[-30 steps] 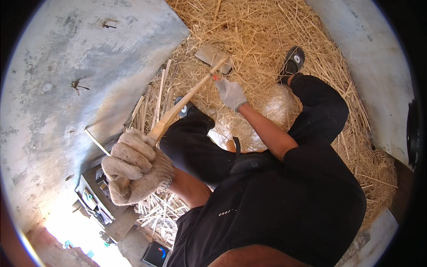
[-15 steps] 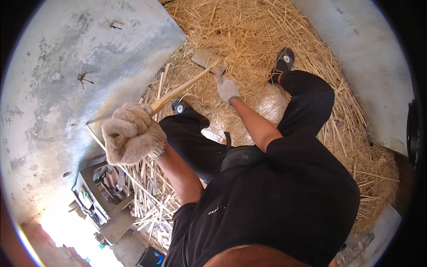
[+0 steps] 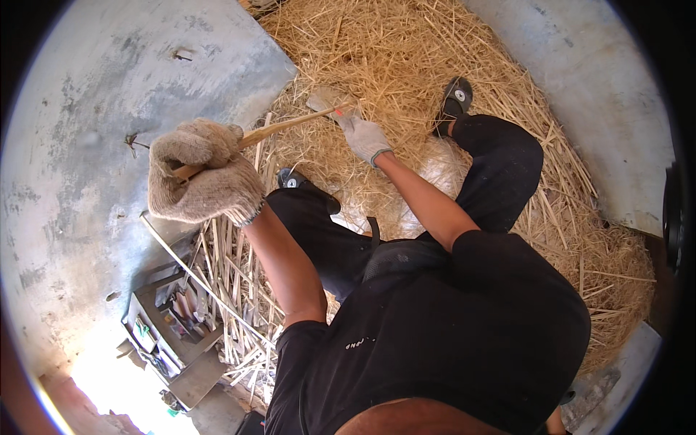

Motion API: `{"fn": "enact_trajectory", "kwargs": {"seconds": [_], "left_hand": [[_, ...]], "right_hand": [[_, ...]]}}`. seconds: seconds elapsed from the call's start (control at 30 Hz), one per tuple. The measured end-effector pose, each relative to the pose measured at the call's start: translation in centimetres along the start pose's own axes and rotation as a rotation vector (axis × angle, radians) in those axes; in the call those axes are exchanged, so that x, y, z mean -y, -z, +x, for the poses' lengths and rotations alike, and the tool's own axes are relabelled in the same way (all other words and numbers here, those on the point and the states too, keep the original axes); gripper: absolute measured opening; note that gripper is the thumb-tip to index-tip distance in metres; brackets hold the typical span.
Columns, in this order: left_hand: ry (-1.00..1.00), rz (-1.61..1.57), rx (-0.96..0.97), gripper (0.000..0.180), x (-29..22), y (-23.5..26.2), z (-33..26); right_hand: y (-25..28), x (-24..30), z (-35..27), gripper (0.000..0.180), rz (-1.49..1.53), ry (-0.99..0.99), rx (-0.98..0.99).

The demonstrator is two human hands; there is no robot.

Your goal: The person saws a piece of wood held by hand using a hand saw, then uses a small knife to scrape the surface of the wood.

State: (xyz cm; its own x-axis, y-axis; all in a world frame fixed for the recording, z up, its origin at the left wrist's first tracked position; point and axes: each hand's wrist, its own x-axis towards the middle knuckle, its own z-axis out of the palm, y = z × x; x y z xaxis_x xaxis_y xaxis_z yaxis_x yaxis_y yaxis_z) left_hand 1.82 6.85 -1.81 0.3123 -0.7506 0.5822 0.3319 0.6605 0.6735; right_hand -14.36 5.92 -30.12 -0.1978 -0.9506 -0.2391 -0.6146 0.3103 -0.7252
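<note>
My left hand (image 3: 206, 170), in a knitted work glove, is closed around a long pale wooden strip (image 3: 279, 130). The strip slants to the right, its far end lying at the blade by my other hand. My right hand (image 3: 365, 139), also gloved, reaches forward between my legs and is closed on a wide, flat grey blade like a cleaver (image 3: 324, 98). Its handle is hidden in my glove. Thin, curled shavings (image 3: 391, 65) lie thick on the floor beneath both hands.
Pale walls (image 3: 94, 145) rise on the left and right. Split strips (image 3: 243, 312) are heaped at the lower left, beside an open box of tools (image 3: 174, 319). My dark shoes (image 3: 457, 98) stand among the shavings.
My left hand has moved up and slightly left, and the wooden strip now lies at a flatter slant. My right hand, with the blade, has shifted a little left.
</note>
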Motion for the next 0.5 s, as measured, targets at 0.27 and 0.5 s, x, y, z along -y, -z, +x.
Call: {"fn": "enact_trajectory", "kwargs": {"seconds": [0.27,0.5], "left_hand": [[0.078,-0.085,0.226,0.034,0.6,0.2,1.6],[0.134,-0.095,0.205,0.028,0.5,-0.7,0.4]], "right_hand": [[-2.5,-4.3,4.5,0.061,-0.145,-0.031,0.043],[-5.2,-8.7,7.6,0.062,-0.235,-0.007,-0.099]]}}
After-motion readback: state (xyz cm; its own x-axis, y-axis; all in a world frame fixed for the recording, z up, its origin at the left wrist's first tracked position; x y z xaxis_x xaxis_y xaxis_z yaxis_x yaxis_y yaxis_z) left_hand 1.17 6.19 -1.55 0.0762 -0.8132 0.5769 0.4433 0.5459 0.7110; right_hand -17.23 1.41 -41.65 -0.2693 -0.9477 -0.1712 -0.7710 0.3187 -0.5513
